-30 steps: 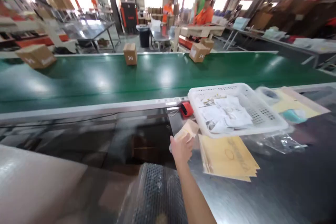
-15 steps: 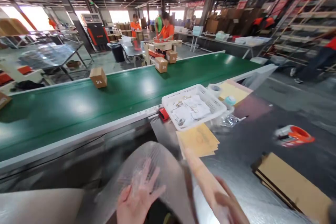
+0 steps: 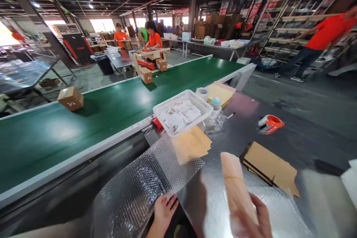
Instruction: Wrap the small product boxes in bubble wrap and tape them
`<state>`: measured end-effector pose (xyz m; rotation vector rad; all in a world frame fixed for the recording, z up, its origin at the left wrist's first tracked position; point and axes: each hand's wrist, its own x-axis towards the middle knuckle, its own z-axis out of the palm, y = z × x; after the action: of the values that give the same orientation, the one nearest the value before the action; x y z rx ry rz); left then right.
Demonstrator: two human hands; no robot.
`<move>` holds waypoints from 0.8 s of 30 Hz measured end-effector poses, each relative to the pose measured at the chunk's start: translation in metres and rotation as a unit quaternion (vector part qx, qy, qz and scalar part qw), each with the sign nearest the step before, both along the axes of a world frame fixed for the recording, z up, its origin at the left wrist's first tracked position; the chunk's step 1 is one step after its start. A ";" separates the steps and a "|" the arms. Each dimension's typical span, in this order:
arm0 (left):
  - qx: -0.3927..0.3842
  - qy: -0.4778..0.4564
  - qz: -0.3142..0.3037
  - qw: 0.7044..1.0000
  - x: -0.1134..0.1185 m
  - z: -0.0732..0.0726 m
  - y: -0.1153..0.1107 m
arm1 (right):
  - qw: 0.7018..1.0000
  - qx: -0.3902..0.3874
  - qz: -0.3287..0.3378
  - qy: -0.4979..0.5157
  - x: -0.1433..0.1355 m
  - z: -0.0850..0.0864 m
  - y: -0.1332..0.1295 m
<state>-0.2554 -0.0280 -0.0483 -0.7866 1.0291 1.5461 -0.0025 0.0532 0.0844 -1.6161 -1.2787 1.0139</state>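
Beyond both hands, one long green belt (image 3: 119, 108) crosses this workshop, bearing three brown boxes (image 3: 70, 98), one far out to the left of the left hand and two farther off, close to each other. On the far side I count two workers in orange (image 3: 154, 39) and one in green (image 3: 143, 34); another person in orange (image 3: 329, 33) stands by the shelves, well off past the right hand. The two hands are apart. The right hand (image 3: 262, 217) is closed around one pale bundle (image 3: 237, 186), which slants up and away from it over the metal table (image 3: 242, 134), with one thin line across its middle. The left hand (image 3: 163, 212) is open, fingers spread, at the near edge of one sheet of bubble wrap (image 3: 139, 184); whether it touches, I can't tell. Ahead of the left hand, by the sheet's far end, lies one pile of yellow envelopes (image 3: 193, 143), too blurred to count, and behind it one white basket (image 3: 156, 111) of papers (image 3: 184, 113), with one red object (image 3: 157, 124) at its left. Ahead of the right hand lie one pen (image 3: 231, 115), one orange tape dispenser (image 3: 270, 123) and, nearer, one stack of flat cardboard (image 3: 270, 165).
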 end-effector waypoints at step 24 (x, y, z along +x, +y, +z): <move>-0.041 -0.124 -0.220 0.967 -0.008 -0.038 -0.078 | 0.830 0.064 0.401 -0.383 -0.117 -0.084 0.011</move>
<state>-0.2632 -0.1057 -0.0866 -0.7280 1.0029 1.0060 -0.1195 0.0643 0.0003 -1.4130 -2.6636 0.6822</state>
